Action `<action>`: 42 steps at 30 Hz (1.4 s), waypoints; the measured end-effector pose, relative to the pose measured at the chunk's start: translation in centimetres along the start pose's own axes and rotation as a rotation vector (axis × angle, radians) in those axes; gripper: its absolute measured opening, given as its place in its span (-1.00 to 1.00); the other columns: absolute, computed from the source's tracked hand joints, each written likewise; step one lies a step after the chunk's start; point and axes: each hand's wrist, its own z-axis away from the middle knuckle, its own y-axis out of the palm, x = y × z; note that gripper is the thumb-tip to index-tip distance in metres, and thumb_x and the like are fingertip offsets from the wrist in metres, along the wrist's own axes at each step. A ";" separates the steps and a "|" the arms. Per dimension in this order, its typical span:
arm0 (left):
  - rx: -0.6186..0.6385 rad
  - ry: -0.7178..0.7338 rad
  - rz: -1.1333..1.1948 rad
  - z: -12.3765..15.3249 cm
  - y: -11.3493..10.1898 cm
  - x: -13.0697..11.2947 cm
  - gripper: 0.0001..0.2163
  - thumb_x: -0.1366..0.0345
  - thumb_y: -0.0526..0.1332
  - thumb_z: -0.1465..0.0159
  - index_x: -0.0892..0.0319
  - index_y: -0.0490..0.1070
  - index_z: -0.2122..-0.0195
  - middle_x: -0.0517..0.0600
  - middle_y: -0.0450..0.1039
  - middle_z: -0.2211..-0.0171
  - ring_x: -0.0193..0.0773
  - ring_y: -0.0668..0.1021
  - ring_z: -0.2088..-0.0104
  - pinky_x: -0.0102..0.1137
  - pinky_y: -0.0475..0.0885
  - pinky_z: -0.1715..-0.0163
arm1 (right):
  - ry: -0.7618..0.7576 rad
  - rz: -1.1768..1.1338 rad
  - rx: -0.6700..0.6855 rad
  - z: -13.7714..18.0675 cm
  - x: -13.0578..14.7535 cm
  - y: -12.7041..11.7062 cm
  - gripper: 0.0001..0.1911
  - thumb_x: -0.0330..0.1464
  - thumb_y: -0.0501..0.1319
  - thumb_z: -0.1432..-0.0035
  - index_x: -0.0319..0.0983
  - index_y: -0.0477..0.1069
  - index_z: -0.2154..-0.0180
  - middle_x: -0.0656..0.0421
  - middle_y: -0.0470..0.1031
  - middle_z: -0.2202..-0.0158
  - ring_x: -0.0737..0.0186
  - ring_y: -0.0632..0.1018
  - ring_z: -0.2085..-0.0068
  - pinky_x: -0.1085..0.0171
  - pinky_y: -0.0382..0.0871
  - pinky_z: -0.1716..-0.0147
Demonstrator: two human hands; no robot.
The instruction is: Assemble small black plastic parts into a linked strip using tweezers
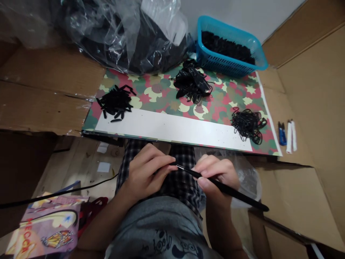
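Tool [239, 194]: slim, black, above lap [184, 189]; likely light, stiff, smooth; best gripped mid-length.
Right hand [221, 171]: closed round it.
Left hand [148, 169]: pinching small black piece [174, 163] at metal tip [181, 167].

The person wears a soft grey shirt [161, 212], its fabric faintly mottled and creased across the belly. A dark line-drawn cartoon print [172, 246] runs along the chest: round, ringed eyes, blotted dark patches and loose outlines, partly cut off at the bottom of the view. Below the hem, toward the near edge of the tabletop [161, 124], come checked trousers [188, 192], dark with thin pale lines crossing into squares; the dark is probably black or navy, hard to settle in that shadow. Both forearms [107, 216] are bare down to the ungloved left hand [148, 171] and right hand [229, 172].
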 end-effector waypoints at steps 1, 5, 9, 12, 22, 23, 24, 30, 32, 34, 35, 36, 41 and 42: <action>0.004 0.003 -0.002 0.0 0.0 0.0 -0.85 0.48 0.33 -0.24 0.22 0.49 0.17 -0.04 0.45 0.41 -0.33 0.46 0.40 -0.42 0.39 0.40 | 0.006 0.000 0.004 0.0 0.0 0.0 -0.88 -0.45 0.25 -0.20 -0.10 0.41 0.23 0.22 0.50 0.39 0.18 0.50 0.44 0.17 0.33 0.49; -0.010 0.046 -0.016 0.0 0.1 0.1 -0.86 0.49 0.34 -0.24 0.27 0.49 0.18 -0.03 0.43 0.41 -0.34 0.45 0.39 -0.42 0.38 0.41 | 0.004 -0.016 0.016 0.1 -0.2 0.0 -0.86 -0.46 0.25 -0.19 -0.11 0.41 0.22 0.21 0.52 0.37 0.18 0.51 0.44 0.18 0.34 0.48; -0.028 0.067 -0.025 0.1 0.3 0.0 -0.86 0.50 0.34 -0.24 0.26 0.48 0.18 -0.04 0.44 0.41 -0.34 0.44 0.41 -0.41 0.38 0.43 | -0.005 -0.027 -0.002 0.1 -0.2 0.2 -0.86 -0.48 0.25 -0.19 -0.13 0.42 0.23 0.21 0.52 0.38 0.18 0.50 0.44 0.19 0.35 0.49; -0.037 0.077 -0.036 0.1 0.4 -0.1 -0.85 0.50 0.34 -0.23 0.27 0.48 0.18 -0.03 0.45 0.42 -0.33 0.44 0.42 -0.40 0.38 0.44 | 0.043 -0.042 -0.036 0.1 0.0 0.5 -0.88 -0.46 0.27 -0.19 -0.13 0.42 0.25 0.22 0.50 0.39 0.19 0.49 0.43 0.19 0.35 0.48; -0.152 0.080 0.020 0.2 1.4 -0.6 -0.92 0.47 0.33 -0.25 0.26 0.49 0.23 -0.05 0.43 0.48 -0.35 0.43 0.47 -0.41 0.34 0.51 | 0.232 -0.294 -0.211 0.5 0.2 2.4 -0.88 -0.47 0.24 -0.08 -0.13 0.41 0.32 0.30 0.44 0.48 0.31 0.42 0.52 0.32 0.31 0.53; -0.158 0.033 0.099 0.3 1.6 -0.8 -0.94 0.46 0.32 -0.25 0.26 0.49 0.25 -0.05 0.43 0.48 -0.35 0.43 0.47 -0.41 0.35 0.50 | 0.245 -0.349 -0.243 0.5 0.1 2.7 -0.88 -0.47 0.23 -0.04 -0.13 0.40 0.35 0.32 0.42 0.51 0.34 0.39 0.55 0.34 0.29 0.54; -0.164 -0.023 0.193 0.4 1.8 -1.0 -0.96 0.45 0.31 -0.27 0.25 0.49 0.26 -0.05 0.43 0.49 -0.35 0.43 0.47 -0.41 0.35 0.50 | 0.266 -0.408 -0.272 0.4 0.1 3.0 -0.89 -0.46 0.22 0.00 -0.13 0.38 0.39 0.33 0.39 0.55 0.36 0.34 0.59 0.36 0.27 0.56; -0.197 -0.175 0.477 0.6 2.7 -1.6 -0.96 0.39 0.30 -0.29 0.23 0.48 0.31 -0.05 0.43 0.51 -0.36 0.41 0.48 -0.42 0.34 0.50 | 0.524 -0.670 -0.328 -0.3 0.0 4.3 -0.86 -0.41 0.18 0.13 -0.17 0.19 0.55 0.37 0.20 0.68 0.41 0.15 0.65 0.46 0.12 0.63; -0.195 -0.181 0.474 0.6 2.9 -1.5 -0.96 0.39 0.30 -0.29 0.22 0.48 0.32 -0.06 0.40 0.53 -0.35 0.41 0.49 -0.42 0.33 0.50 | 0.568 -0.719 -0.324 -0.6 0.0 4.2 -0.81 -0.39 0.18 0.13 -0.18 0.12 0.56 0.38 0.09 0.70 0.42 0.10 0.65 0.48 0.10 0.63; -0.193 -0.192 0.465 0.8 3.1 -1.4 -0.95 0.38 0.30 -0.29 0.21 0.47 0.33 -0.06 0.38 0.54 -0.35 0.41 0.49 -0.42 0.33 0.50 | 0.577 -0.752 -0.320 -1.1 0.1 3.9 -0.77 -0.38 0.19 0.14 -0.19 0.09 0.57 0.40 0.02 0.70 0.43 0.06 0.65 0.50 0.07 0.64; -0.195 -0.198 0.461 0.9 3.2 -1.3 -0.94 0.38 0.30 -0.29 0.21 0.47 0.33 -0.06 0.38 0.54 -0.35 0.41 0.49 -0.42 0.32 0.50 | 0.570 -0.757 -0.317 -1.2 0.1 3.6 -0.76 -0.38 0.20 0.14 -0.19 0.08 0.57 0.40 0.01 0.70 0.43 0.05 0.66 0.51 0.06 0.65; -0.199 -0.201 0.460 0.9 3.3 -1.3 -0.94 0.38 0.30 -0.29 0.21 0.47 0.33 -0.06 0.38 0.53 -0.35 0.41 0.49 -0.42 0.32 0.50 | 0.556 -0.753 -0.317 -1.4 0.1 3.4 -0.76 -0.38 0.20 0.14 -0.19 0.09 0.57 0.40 0.00 0.70 0.44 0.04 0.66 0.52 0.04 0.66; -0.211 -0.188 0.448 1.2 3.4 -1.3 -0.94 0.36 0.31 -0.29 0.22 0.48 0.33 -0.05 0.41 0.52 -0.35 0.42 0.48 -0.42 0.33 0.49 | 0.432 -0.613 -0.373 -1.5 0.3 2.5 -0.86 -0.42 0.16 0.16 -0.19 0.17 0.57 0.39 0.11 0.69 0.45 0.09 0.67 0.49 0.07 0.65; -0.212 -0.183 0.442 1.3 3.3 -1.3 -0.94 0.36 0.31 -0.28 0.22 0.48 0.32 -0.05 0.41 0.51 -0.35 0.43 0.48 -0.42 0.34 0.49 | 0.395 -0.568 -0.387 -1.4 0.2 2.2 -0.89 -0.43 0.15 0.17 -0.19 0.19 0.57 0.39 0.13 0.69 0.45 0.09 0.67 0.48 0.07 0.65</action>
